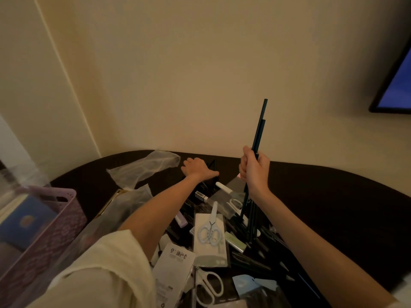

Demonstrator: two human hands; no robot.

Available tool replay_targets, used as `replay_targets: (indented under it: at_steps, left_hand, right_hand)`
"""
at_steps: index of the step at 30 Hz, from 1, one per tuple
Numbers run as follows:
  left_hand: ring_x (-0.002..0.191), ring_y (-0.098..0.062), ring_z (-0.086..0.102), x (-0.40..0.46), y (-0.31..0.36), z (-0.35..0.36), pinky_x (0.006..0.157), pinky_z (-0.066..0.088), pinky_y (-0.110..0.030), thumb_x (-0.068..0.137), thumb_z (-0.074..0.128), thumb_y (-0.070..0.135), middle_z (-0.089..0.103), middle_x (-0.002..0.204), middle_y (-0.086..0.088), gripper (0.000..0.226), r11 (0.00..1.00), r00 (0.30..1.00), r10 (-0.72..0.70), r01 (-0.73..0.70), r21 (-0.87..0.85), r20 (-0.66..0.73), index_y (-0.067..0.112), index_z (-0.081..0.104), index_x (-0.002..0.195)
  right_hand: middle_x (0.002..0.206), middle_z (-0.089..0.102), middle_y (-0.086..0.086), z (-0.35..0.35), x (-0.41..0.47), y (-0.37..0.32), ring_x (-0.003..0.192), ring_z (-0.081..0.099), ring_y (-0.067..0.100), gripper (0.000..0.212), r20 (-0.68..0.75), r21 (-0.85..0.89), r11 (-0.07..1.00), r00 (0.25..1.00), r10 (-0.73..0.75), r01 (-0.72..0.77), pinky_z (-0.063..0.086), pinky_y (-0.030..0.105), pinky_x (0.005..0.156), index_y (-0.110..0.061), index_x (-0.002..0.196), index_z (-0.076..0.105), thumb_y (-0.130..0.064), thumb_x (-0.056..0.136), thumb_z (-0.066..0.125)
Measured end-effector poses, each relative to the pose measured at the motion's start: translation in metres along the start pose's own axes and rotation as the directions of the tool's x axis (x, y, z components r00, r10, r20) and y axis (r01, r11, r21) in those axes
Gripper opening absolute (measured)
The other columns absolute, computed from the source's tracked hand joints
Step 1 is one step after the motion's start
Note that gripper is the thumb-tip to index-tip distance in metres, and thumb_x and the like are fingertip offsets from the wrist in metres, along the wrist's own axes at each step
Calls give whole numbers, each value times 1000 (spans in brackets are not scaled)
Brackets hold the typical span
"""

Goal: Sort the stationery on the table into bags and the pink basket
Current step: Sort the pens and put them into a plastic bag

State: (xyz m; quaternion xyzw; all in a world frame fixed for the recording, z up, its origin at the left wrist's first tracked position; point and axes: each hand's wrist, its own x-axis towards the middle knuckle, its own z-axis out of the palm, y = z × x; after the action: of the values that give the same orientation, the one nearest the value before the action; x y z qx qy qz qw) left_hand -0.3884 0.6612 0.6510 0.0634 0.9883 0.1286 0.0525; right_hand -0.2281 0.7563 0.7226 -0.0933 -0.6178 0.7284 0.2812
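Several pencils (258, 138) within right fingers (245, 165)

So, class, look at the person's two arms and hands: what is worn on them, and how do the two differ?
The left arm has a loose cream sleeve pushed up above the elbow, with the forearm bare. The right arm shows no sleeve in view. Neither the left hand nor the right hand wears gloves, and no rings, watch or bracelets are visible.

Plain cream wall (200, 74) behind a dark brown worktop (333, 196) with rounded far edge. Dark-framed screen (398, 85), glowing blue, at upper right. Lighting dim and warm.
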Motion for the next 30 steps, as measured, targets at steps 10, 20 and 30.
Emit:
replay_targets:
  at_steps: [10,20,30]
  left_hand:
    - [99,-31,61,5,1,2,69,47,-34,90,63,26,62,110,-13,26,988,988,147,-145,-46,54,6,58,104]
    - [108,-38,56,-5,-4,-2,79,45,-44,99,42,12,56,121,-23,36,984,990,121,-128,-120,-70,-2,31,129]
    - [64,-20,50,-50,25,-45,52,35,-33,105,31,31,58,82,-8,29,865,898,298,-397,-305,-323,6,45,103]
  right_hand:
    - [49,32,-3,-5,2,8,38,25,5,29,-36,25,999,999,39,-38,21,17,36,-14,71,42,-16,100,45]
    - [45,32,-6,-16,-3,8,38,25,6,36,-50,-13,999,998,49,-50,22,18,37,-14,64,40,-18,100,46]
    - [45,30,-5,-54,-22,-21,36,23,8,40,-101,-22,998,994,49,-51,18,20,36,-16,59,38,-15,99,46]
